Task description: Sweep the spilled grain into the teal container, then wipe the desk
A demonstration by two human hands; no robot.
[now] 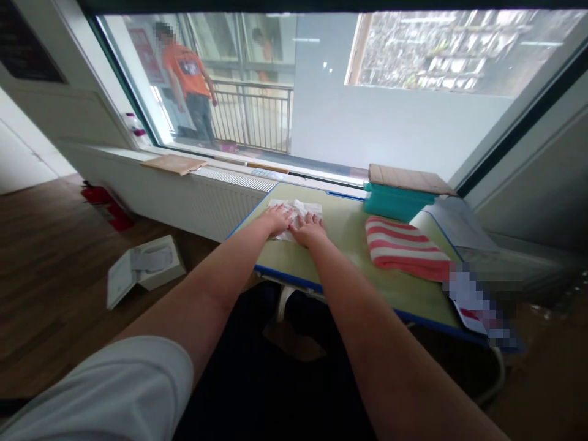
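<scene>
A crumpled white tissue (301, 208) lies on the pale green desk (344, 245), near its far left part. My left hand (278, 219) rests flat on the tissue's left side with the fingers stretched out. Close beside it, my right hand (309, 229) presses on the tissue's lower right part, fingers spread. Neither hand grips the tissue; both lie on top of it and cover some of it. To the right of my hands is a folded cloth (404, 248) with red and white stripes.
A teal bin (395, 203) with cardboard (408, 179) on top stands at the desk's back right. Left of the desk are a radiator (220, 205), an opened white box (160, 263) and a red fire extinguisher (108, 205). Beyond the window is a person in an orange shirt (186, 67).
</scene>
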